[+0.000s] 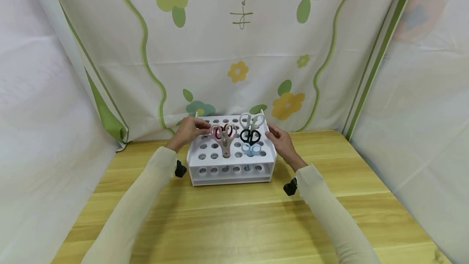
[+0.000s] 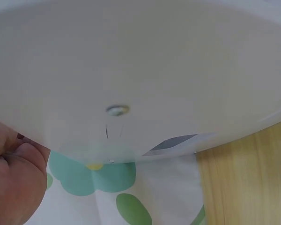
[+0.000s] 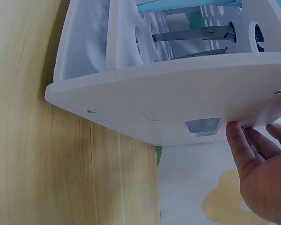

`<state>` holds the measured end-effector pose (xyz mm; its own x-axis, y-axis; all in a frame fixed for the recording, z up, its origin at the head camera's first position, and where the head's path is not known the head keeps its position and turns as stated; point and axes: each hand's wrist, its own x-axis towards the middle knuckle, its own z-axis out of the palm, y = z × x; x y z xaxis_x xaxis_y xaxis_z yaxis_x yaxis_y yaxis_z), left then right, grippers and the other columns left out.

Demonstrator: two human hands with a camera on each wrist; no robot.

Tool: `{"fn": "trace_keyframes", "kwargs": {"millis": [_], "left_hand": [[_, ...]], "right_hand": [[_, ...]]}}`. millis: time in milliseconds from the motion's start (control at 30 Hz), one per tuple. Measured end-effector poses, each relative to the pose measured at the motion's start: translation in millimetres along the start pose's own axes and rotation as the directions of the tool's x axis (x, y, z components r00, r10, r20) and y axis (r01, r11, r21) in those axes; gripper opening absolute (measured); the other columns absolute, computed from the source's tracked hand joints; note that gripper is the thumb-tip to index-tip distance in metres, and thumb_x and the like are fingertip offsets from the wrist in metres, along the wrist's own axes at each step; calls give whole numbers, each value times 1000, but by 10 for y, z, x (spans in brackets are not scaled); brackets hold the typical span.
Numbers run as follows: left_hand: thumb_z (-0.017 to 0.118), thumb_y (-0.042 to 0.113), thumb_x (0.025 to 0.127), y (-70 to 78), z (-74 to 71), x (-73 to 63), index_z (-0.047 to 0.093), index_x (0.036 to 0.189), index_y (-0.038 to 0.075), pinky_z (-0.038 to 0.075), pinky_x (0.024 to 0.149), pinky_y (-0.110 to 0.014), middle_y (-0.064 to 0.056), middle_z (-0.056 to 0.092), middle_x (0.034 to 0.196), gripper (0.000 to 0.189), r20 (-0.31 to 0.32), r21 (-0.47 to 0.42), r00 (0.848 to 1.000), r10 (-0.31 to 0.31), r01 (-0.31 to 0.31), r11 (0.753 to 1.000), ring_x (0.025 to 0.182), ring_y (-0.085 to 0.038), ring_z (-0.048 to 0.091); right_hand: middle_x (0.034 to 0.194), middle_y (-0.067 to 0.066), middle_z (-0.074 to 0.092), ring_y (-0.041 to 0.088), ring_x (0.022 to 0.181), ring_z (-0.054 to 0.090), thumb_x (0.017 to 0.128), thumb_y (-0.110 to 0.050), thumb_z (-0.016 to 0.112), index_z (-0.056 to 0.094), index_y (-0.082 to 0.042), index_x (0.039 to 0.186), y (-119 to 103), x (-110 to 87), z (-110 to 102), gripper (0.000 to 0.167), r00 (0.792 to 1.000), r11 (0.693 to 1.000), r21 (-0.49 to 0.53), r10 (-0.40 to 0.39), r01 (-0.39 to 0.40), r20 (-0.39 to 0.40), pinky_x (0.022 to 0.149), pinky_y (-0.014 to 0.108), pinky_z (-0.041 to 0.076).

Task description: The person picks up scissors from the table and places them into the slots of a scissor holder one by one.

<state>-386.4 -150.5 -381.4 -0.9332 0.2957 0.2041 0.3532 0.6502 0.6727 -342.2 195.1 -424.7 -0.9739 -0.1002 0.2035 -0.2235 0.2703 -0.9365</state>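
A white rack (image 1: 205, 179) with rows of round holes stands on the table, several scissors upright in it. My left hand (image 1: 187, 133) reaches over its left side, thumb and fingertips pinching at a scissors handle; which pair is unclear. Close by are beige scissors (image 1: 226, 150) and red-handled scissors (image 1: 228, 130). Further right stand white scissors (image 1: 259, 120), black scissors (image 1: 255, 137) and light blue scissors (image 1: 250, 150). My right hand (image 1: 283, 144) rests on the rack's right side with extended fingers; the right wrist view shows fingertips against the side panel (image 3: 178, 101).
Behind the rack hangs a white curtain (image 1: 205, 60) with printed flowers, and further curtains hang at both sides. The wooden table (image 1: 234, 223) extends toward me. A black wrist device (image 1: 180, 169) sits at the left sleeve, another (image 1: 290, 187) at the right.
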Motion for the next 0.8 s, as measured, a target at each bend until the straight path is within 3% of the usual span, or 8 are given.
{"fn": "trace_keyframes", "kwargs": {"millis": [300, 600, 800], "left_hand": [[74, 10, 87, -23, -39, -15, 75, 111, 7, 54, 90, -39, -13, 73, 114, 24, 15, -4, 1000, 26, -26, 1000, 105, -28, 68], [74, 12, 88, -84, -134, -91, 67, 124, 1, 53, 95, -42, -20, 68, 122, 38, 19, -10, 994, 105, -105, 994, 112, -33, 66], [74, 16, 89, -108, -200, -195, 62, 131, 3, 48, 102, -44, -19, 61, 134, 46, 19, 5, 998, 63, -64, 998, 122, -38, 59]], "right_hand": [[151, 12, 47, 27, 139, 45, 101, -32, 56, 45, -15, 149, 272, 131, 10, 52, 1000, 1000, 6, -17, 17, -21, 112, 45, 38], [152, 13, 45, 29, 140, 43, 102, -32, 56, 43, -14, 150, 237, 139, -13, 53, 1000, 1000, -17, 3, -3, -9, 113, 46, 37], [153, 15, 43, 31, 140, 43, 102, -31, 54, 40, -13, 151, 145, 101, -56, 53, 1000, 997, -80, 9, -8, 16, 112, 47, 38]]}}
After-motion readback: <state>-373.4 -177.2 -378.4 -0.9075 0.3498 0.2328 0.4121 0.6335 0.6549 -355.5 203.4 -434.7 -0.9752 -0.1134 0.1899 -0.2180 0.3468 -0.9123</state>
